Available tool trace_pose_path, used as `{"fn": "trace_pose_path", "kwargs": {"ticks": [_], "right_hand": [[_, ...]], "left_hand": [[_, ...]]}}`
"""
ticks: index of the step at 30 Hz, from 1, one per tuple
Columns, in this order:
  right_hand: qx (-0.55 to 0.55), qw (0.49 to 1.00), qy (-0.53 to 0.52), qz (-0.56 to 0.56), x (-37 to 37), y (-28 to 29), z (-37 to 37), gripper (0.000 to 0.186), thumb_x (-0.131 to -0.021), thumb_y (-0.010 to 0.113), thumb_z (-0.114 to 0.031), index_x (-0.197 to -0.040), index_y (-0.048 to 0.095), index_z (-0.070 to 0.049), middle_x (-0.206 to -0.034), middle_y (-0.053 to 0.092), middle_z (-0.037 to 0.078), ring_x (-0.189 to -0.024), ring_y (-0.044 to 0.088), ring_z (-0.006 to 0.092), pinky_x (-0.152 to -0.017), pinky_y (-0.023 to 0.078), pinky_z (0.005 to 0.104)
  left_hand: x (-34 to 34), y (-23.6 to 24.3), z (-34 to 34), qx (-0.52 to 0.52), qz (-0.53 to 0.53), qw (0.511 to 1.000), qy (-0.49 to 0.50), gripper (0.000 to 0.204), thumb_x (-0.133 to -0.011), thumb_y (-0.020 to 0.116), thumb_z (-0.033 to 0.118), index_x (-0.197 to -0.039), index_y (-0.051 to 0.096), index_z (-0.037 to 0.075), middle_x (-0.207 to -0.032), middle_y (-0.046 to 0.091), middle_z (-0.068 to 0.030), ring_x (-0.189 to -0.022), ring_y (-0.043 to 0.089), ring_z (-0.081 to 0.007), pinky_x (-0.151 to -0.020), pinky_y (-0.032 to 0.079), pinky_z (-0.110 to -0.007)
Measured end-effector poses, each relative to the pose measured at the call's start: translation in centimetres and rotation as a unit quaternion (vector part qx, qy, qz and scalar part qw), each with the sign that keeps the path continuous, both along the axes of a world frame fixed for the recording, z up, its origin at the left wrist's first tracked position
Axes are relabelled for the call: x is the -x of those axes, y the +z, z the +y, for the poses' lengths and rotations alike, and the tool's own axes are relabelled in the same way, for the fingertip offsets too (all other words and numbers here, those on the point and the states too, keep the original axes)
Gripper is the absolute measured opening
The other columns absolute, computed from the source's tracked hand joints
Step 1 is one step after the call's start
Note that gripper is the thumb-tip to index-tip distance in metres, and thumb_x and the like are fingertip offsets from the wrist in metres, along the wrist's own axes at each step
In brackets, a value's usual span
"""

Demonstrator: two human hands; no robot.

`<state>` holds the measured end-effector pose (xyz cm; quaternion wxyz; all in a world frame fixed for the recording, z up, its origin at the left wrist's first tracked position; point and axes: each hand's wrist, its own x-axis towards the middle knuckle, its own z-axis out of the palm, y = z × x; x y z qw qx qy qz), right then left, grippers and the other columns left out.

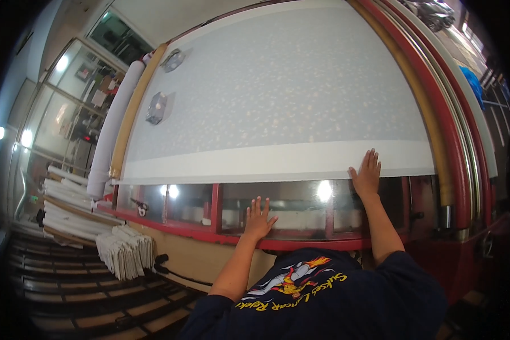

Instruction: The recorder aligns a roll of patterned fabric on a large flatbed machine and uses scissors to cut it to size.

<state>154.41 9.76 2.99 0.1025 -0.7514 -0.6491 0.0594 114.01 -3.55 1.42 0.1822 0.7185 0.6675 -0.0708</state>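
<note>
A wide pale grey-blue sheet (255, 96) with small light flecks and a white border lies spread over a glass-topped table with a red frame (215, 207). My right hand (366, 174) rests flat on the white border near the sheet's right corner, its fingers stretched out. Lower and to the left, my left hand (259, 220) is spread over the glass (289, 207) just in front of the sheet's near edge. Neither hand holds anything. Whether the left palm touches the glass, I cannot tell.
A wrapped block (157, 107) and another grey object (173, 60) sit on the sheet's left side. Scissors (140, 208) lie at the near left. Rollers (402, 62) run along the right, a white roll (116, 124) along the left. Rolls (73, 218) and folded bundles (124, 249) stand lower left.
</note>
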Motion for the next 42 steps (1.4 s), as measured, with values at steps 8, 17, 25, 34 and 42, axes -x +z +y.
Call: {"fn": "trace_pose_path", "kwargs": {"ticks": [8, 17, 25, 34, 42], "right_hand": [[-0.100, 0.974, 0.200, 0.046, 4.5, 1.1, -2.9, 0.089, -0.089, 0.064, -0.037, -0.152, 0.022, 0.009, -0.161, 0.018, 0.026, -0.150, 0.019, 0.0407, -0.121, 0.016, 0.0516], [-0.079, 0.913, 0.378, 0.132, 12.7, 1.7, -9.8, 0.089, -0.086, 0.071, -0.031, -0.150, 0.024, 0.009, -0.160, 0.020, 0.028, -0.149, 0.019, 0.0437, -0.120, 0.018, 0.0541], [0.022, 0.902, 0.428, 0.051, 13.2, -0.9, -10.8, 0.084, -0.087, 0.068, -0.039, -0.148, 0.032, 0.007, -0.158, 0.026, 0.026, -0.149, 0.021, 0.0399, -0.121, 0.017, 0.0536], [-0.081, 0.899, 0.427, 0.056, 14.3, 3.9, -10.0, 0.089, -0.085, 0.069, -0.041, -0.149, 0.030, 0.007, -0.160, 0.024, 0.025, -0.150, 0.019, 0.0374, -0.121, 0.016, 0.0519], [0.035, 0.905, 0.422, 0.029, 14.6, 3.1, -10.0, 0.092, -0.083, 0.072, -0.039, -0.150, 0.029, 0.007, -0.159, 0.025, 0.025, -0.149, 0.022, 0.0390, -0.120, 0.018, 0.0530]], "left_hand": [[-0.4, -1.0, -4.1, -0.167, 0.012, 0.986, 0.002, 0.078, -0.097, 0.052, 0.049, -0.158, 0.020, 0.012, -0.161, 0.017, -0.0224, -0.148, 0.016, -0.0444, -0.118, 0.017, -0.060], [-0.5, 0.3, -4.5, -0.137, -0.013, 0.990, 0.022, 0.072, -0.097, 0.055, 0.043, -0.155, 0.029, 0.010, -0.160, 0.021, -0.0223, -0.147, 0.019, -0.0443, -0.117, 0.019, -0.060], [-5.0, 2.8, -2.6, -0.262, -0.069, 0.961, -0.049, 0.076, -0.094, 0.061, 0.040, -0.156, 0.028, 0.012, -0.159, 0.022, -0.0241, -0.148, 0.019, -0.0441, -0.116, 0.021, -0.061], [-3.0, -0.5, -4.8, -0.145, -0.068, 0.986, -0.050, 0.075, -0.097, 0.052, 0.049, -0.157, 0.025, 0.012, -0.161, 0.021, -0.0213, -0.148, 0.020, -0.0421, -0.118, 0.018, -0.059], [-4.2, 0.9, -4.5, -0.211, -0.046, 0.974, -0.069, 0.075, -0.095, 0.054, 0.048, -0.156, 0.028, 0.013, -0.160, 0.022, -0.0216, -0.148, 0.020, -0.0418, -0.118, 0.019, -0.059]]}}
